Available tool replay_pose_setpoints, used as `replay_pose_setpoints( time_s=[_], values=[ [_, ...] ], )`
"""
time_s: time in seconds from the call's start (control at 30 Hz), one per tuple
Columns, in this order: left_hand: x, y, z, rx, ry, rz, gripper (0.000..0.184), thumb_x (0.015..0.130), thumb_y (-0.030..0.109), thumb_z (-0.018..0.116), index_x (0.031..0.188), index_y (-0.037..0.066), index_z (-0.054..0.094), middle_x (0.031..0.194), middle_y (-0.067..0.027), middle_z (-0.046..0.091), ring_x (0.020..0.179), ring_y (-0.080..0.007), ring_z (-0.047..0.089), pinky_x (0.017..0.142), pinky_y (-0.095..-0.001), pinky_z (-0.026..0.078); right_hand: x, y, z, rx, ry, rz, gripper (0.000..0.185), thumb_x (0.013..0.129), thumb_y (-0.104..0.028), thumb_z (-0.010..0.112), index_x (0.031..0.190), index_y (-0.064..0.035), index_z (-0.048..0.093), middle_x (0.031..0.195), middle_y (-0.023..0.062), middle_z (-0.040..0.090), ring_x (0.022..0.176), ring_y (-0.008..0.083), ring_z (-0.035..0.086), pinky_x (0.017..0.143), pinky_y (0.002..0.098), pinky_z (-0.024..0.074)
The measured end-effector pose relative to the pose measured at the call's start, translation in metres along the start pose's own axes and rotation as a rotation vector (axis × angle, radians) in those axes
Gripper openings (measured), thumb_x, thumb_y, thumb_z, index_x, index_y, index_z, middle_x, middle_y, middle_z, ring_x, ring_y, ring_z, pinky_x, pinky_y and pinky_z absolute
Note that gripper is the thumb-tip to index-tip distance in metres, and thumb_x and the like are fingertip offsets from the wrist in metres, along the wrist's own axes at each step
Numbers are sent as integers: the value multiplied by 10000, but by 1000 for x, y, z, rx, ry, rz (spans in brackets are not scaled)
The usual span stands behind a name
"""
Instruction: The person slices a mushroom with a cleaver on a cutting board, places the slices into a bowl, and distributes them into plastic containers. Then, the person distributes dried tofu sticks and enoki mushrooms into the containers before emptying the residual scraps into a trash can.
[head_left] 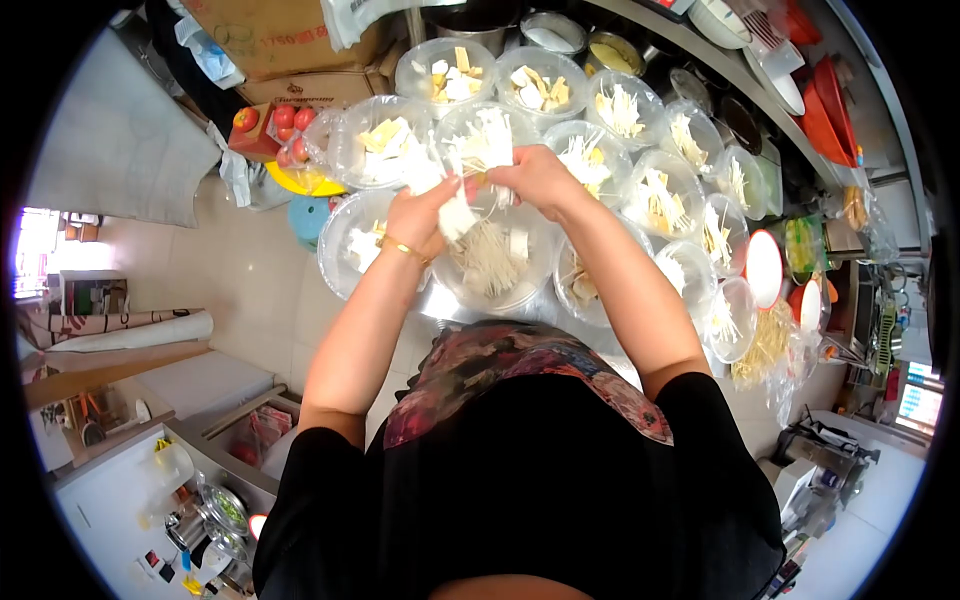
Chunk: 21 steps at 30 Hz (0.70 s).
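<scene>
Both my hands are above a plastic-lined bowl [540, 282] near the front edge of the table. My left hand [412, 222] is closed around a white bunch of enoki mushrooms [458, 218]. My right hand [540, 180] pinches at the bunch from the other side, its fingertips close to the left hand's. A few thin strands hang down between the hands. In the bowl below lies a loose heap of enoki mushrooms [488, 262] with a pale chunk at its right. Part of the bunch is hidden by my fingers.
Several more lined bowls of enoki and yellowish pieces, such as one at the back [540, 112], crowd the table. Red fruit [290, 118] and cardboard boxes [290, 45] stand at the left. A shelf with red bowls [828, 115] runs along the right.
</scene>
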<state>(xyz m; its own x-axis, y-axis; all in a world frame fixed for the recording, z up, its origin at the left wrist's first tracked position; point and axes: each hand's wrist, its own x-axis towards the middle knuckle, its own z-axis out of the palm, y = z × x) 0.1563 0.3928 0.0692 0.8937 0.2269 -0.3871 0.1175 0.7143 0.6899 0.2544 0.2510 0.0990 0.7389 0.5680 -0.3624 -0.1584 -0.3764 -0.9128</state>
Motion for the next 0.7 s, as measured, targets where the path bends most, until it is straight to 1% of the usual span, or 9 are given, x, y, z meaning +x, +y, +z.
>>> replay_pose_setpoints(
  time_s=[0.13,0.17,0.27,0.3,0.4,0.5,0.53,0.63,0.7],
  values=[
    [-3,25,-17,1,-47,33,266,803,-22,548,1051,-103,493,960,-185,598,835,-241,607,759,-317,509,49,7,-22,-10,42,67,191,728,-158,647,815,11,626,703,51,610,522,95,488,469,228,398],
    [-6,30,-14,9,-9,71,285,806,-19,545,1074,-93,483,982,-187,590,852,-239,600,770,-314,508,68,21,-27,7,-59,63,269,731,-187,654,857,47,616,747,76,620,569,116,532,511,242,428],
    [-1,43,-14,11,-9,65,311,810,-3,551,1104,-73,473,1010,-186,579,871,-233,592,780,-313,507,92,18,-35,-703,-11,40,332,746,-159,644,968,82,587,849,139,632,638,167,613,573,273,490],
    [6,47,-12,67,-8,55,321,818,18,556,1117,-60,469,1026,-182,569,882,-227,588,784,-309,506,90,15,-41,-796,45,1,326,753,-153,622,981,77,583,844,149,634,684,166,629,645,279,499],
    [43,55,3,131,-119,-56,309,830,39,552,1112,-60,472,1027,-178,567,886,-225,588,786,-308,506,57,10,-61,-81,168,-106,311,755,-161,607,980,54,598,835,138,637,675,155,625,655,278,496],
    [95,62,50,128,-243,-265,308,849,75,509,1121,-63,468,1033,-177,561,906,-234,581,806,-318,497,20,31,-86,-8,233,-187,236,771,-120,584,954,25,618,792,84,645,642,128,607,610,245,480],
    [117,61,65,151,-289,-323,320,848,74,489,1138,-59,463,1028,-168,561,918,-229,574,826,-318,487,-1,33,-94,-7,240,-156,241,795,-116,581,972,46,602,816,91,640,663,119,598,620,239,481],
    [199,51,96,244,-400,-348,283,810,28,511,1069,-78,474,992,-180,564,884,-259,588,760,-361,514,-62,44,-116,-1,368,-114,237,824,-102,578,994,64,583,847,97,636,675,108,577,615,229,473],
    [244,34,117,458,-332,-319,284,789,1,513,1063,-69,480,967,-178,570,890,-266,588,756,-379,515,-92,68,-130,114,462,-96,217,831,-79,567,998,60,581,844,91,633,695,115,584,629,231,484]
  ],
)
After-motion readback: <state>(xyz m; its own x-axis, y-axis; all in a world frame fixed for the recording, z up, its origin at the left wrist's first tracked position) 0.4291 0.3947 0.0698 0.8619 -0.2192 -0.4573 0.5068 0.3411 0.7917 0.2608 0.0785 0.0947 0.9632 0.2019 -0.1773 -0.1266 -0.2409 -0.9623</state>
